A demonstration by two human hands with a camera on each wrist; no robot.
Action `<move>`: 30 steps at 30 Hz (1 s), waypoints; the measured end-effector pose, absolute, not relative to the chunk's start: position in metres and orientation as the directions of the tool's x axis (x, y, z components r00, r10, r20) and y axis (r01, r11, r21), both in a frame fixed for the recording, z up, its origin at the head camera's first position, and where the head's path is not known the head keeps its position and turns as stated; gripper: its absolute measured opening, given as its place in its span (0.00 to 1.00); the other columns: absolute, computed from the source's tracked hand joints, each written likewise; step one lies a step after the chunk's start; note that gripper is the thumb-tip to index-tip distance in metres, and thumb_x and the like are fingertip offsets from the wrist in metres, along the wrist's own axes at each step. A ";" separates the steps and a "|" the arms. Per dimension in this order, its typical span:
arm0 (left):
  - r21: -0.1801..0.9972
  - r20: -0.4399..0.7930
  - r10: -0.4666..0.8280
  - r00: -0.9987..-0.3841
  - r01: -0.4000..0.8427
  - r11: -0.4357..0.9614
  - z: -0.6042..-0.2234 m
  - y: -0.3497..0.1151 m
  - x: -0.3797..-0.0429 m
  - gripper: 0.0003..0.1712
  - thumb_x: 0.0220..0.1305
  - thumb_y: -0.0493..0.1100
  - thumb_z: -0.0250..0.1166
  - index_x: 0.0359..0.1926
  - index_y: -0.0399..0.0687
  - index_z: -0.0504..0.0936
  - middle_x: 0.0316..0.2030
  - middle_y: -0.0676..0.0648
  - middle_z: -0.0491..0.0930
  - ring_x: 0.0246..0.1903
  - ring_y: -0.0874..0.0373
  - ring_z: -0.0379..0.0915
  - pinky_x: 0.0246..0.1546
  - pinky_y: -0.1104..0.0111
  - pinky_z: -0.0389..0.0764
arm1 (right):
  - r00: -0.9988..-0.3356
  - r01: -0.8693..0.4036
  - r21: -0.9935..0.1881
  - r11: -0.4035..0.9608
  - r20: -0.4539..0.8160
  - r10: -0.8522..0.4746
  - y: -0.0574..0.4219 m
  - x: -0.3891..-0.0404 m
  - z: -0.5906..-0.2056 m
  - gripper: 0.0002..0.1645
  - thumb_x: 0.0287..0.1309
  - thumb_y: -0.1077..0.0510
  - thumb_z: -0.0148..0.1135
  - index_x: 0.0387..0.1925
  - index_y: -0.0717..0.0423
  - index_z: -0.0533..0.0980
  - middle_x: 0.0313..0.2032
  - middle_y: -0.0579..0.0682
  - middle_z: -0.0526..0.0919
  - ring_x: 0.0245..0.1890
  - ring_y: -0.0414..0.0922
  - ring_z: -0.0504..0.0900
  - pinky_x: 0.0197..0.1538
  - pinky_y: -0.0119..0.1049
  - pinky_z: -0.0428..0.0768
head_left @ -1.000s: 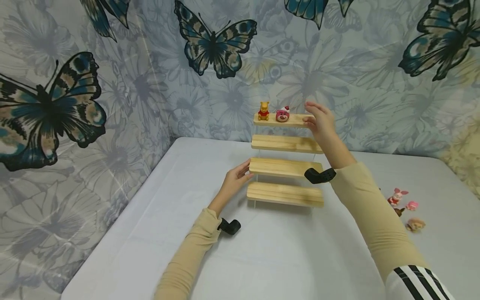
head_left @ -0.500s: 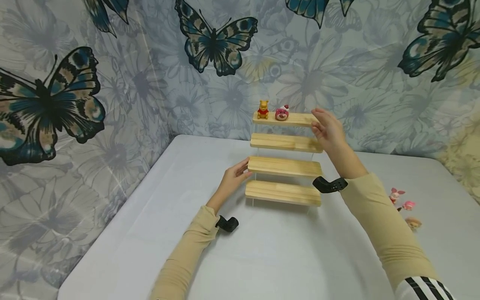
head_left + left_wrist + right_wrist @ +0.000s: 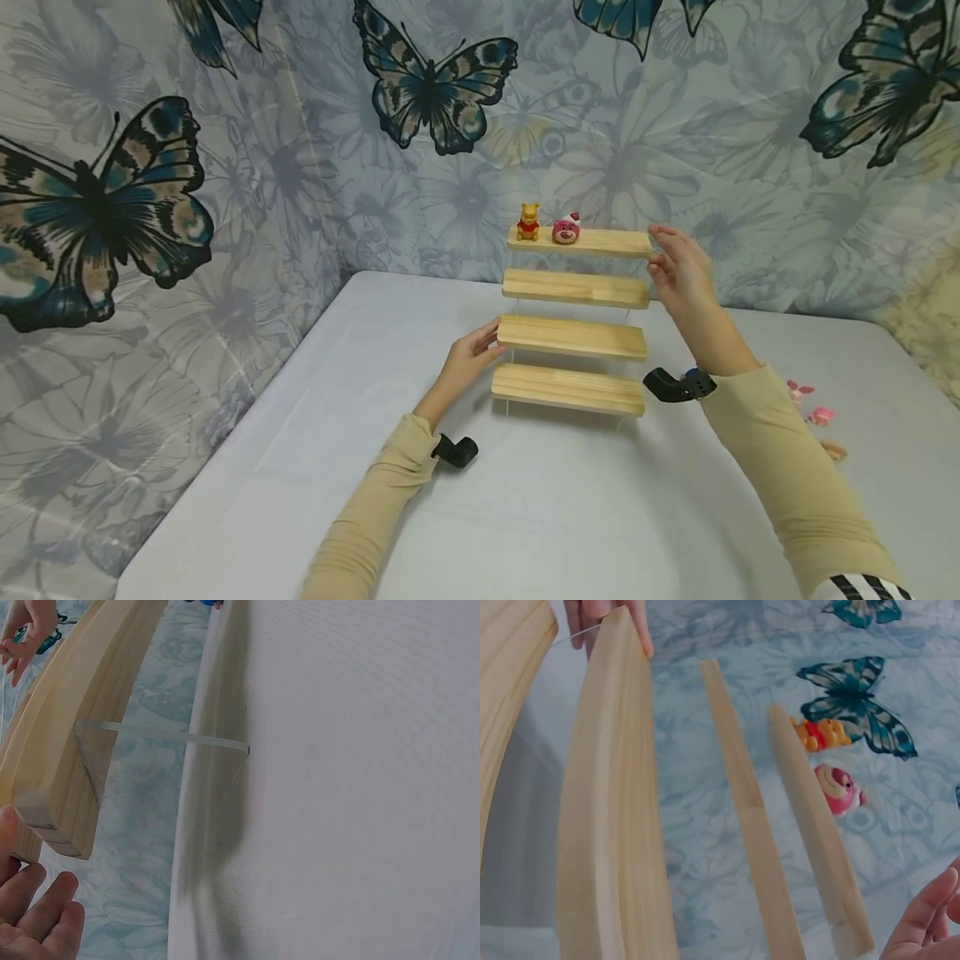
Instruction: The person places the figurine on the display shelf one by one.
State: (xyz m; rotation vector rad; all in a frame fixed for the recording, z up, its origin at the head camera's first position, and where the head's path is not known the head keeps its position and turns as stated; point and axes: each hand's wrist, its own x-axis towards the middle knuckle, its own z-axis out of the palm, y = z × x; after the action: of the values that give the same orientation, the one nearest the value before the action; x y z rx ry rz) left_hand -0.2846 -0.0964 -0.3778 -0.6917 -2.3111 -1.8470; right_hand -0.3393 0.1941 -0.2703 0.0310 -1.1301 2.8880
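Observation:
A display stand [image 3: 572, 337] rises in several pale wooden tiers on clear supports. On its top tier, a yellow bear figurine in a red shirt [image 3: 528, 223] stands left of a pink bear figurine with a Santa hat [image 3: 566, 229]. My left hand [image 3: 468, 358] grips the left end of the second-lowest tier, its thumb and fingers on either side of the wood. At the right end of the top tier is my right hand [image 3: 686, 279], fingers loosely bent and holding nothing. The right wrist view catches only part of that right hand [image 3: 928, 915], low in the corner.
Several small figurines, among them a pink one [image 3: 821, 416] and a tan one [image 3: 833, 451], lie on the white table [image 3: 525, 517] at the right, partly behind my right sleeve. A butterfly-patterned cloth [image 3: 465, 200] hangs close behind the stand.
My right hand has drawn back to the right, from in front of the top tier's right part to its end. Both bear figurines and my left hand have stayed put.

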 end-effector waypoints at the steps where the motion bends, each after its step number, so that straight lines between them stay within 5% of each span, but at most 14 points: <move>1: 0.900 0.350 0.289 -0.891 0.405 0.159 -0.378 -0.096 -0.284 0.30 0.59 0.31 0.58 0.61 0.27 0.59 0.60 0.35 0.59 0.57 0.44 0.60 0.56 0.61 0.63 | -0.998 -0.068 -0.675 -0.735 0.049 0.048 0.196 -0.337 -0.271 0.10 0.54 0.69 0.58 0.40 0.63 0.72 0.50 0.50 0.72 0.19 0.43 0.72 0.20 0.27 0.74; 16: 0.897 0.336 0.295 -0.895 0.399 0.190 -0.375 -0.098 -0.282 0.30 0.60 0.33 0.58 0.61 0.27 0.59 0.60 0.34 0.59 0.57 0.44 0.60 0.56 0.61 0.63 | -0.962 -0.249 -0.783 -0.569 0.269 0.051 0.220 -0.312 -0.276 0.08 0.56 0.70 0.56 0.39 0.66 0.76 0.45 0.53 0.76 0.15 0.44 0.74 0.19 0.29 0.76; 30: 0.863 0.361 0.312 -0.879 0.442 0.245 -0.373 -0.099 -0.281 0.28 0.63 0.35 0.56 0.61 0.27 0.59 0.59 0.35 0.60 0.57 0.43 0.60 0.56 0.61 0.63 | -0.945 -0.264 -0.898 -0.353 0.314 -0.094 0.242 -0.291 -0.289 0.14 0.57 0.69 0.55 0.46 0.65 0.74 0.47 0.51 0.77 0.18 0.42 0.74 0.21 0.28 0.75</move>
State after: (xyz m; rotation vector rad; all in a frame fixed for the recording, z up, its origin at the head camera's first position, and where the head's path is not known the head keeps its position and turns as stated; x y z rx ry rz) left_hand -0.2810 -0.0994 -0.3730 -0.7265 -2.3857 -1.7154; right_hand -0.2905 0.2418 -0.2893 0.4799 -1.7225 2.4540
